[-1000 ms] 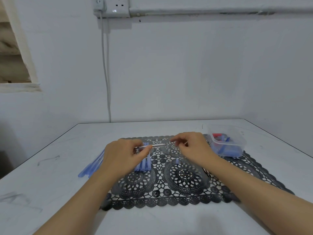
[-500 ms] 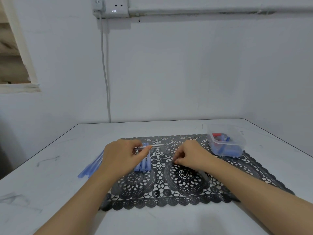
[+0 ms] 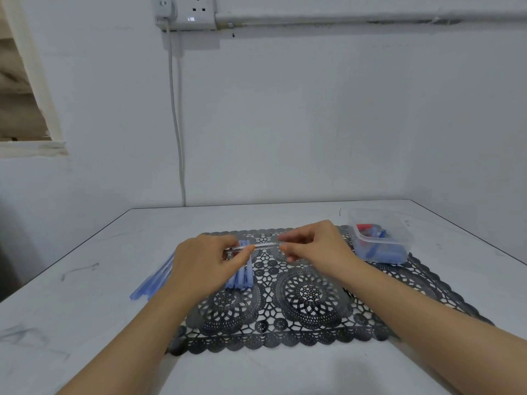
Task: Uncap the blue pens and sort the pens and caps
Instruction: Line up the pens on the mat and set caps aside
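My left hand [image 3: 208, 260] grips a clear-barrelled pen [image 3: 263, 246] and holds it level just above the black lace mat [image 3: 308, 306]. The thumb and forefinger of my right hand [image 3: 316, 246] pinch the pen's right end, which hides the tip. Whether a cap is on it I cannot tell. A bundle of several blue pens [image 3: 241, 277] lies on the mat under my left hand. More blue pens [image 3: 154, 280] lie on the table left of the mat, partly behind my left wrist.
A clear plastic tub [image 3: 399, 238] stands on the mat's far right corner, with blue pieces and a red one inside. The white table [image 3: 85, 309] ends at a wall behind, where a cable hangs from a socket.
Half a second ago my right hand had dropped to the mat near its middle. It has since risen back to the pen's right end. My left hand has barely moved.
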Action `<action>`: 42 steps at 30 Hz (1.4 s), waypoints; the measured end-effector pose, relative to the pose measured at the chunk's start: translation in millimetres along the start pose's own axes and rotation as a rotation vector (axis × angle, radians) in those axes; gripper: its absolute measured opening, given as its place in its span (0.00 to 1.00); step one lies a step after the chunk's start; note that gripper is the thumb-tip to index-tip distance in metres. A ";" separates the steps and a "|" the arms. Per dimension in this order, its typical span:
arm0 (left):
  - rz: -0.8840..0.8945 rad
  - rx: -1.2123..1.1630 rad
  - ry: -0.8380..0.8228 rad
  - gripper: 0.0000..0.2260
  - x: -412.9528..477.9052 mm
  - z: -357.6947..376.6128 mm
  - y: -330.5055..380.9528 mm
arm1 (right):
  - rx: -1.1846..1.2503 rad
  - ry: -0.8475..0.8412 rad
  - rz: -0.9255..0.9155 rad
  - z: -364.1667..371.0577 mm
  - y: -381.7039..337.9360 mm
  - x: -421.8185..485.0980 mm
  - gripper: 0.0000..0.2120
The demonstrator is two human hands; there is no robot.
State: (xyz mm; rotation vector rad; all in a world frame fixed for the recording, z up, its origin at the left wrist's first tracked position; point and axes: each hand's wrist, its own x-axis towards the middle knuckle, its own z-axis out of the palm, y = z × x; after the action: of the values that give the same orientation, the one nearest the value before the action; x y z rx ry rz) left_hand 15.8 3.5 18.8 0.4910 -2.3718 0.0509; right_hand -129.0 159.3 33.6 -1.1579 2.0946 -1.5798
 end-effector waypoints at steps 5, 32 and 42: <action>-0.003 0.003 -0.003 0.26 -0.8 0.1 1.6 | 0.052 -0.025 0.009 2.4 -1.6 -1.9 0.08; 0.003 -0.039 0.011 0.26 -1.3 -0.3 3.3 | 0.168 -0.108 -0.083 6.1 -0.9 -3.3 0.10; -0.010 -0.028 0.026 0.23 -1.0 -2.9 3.6 | 0.184 -0.115 -0.069 10.2 0.3 -4.0 0.02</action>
State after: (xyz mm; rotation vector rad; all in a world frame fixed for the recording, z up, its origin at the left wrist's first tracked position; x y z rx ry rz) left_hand 17.1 7.6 20.7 0.4864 -2.3417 0.0192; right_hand -120.0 155.2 28.5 -1.2368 1.8140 -1.6547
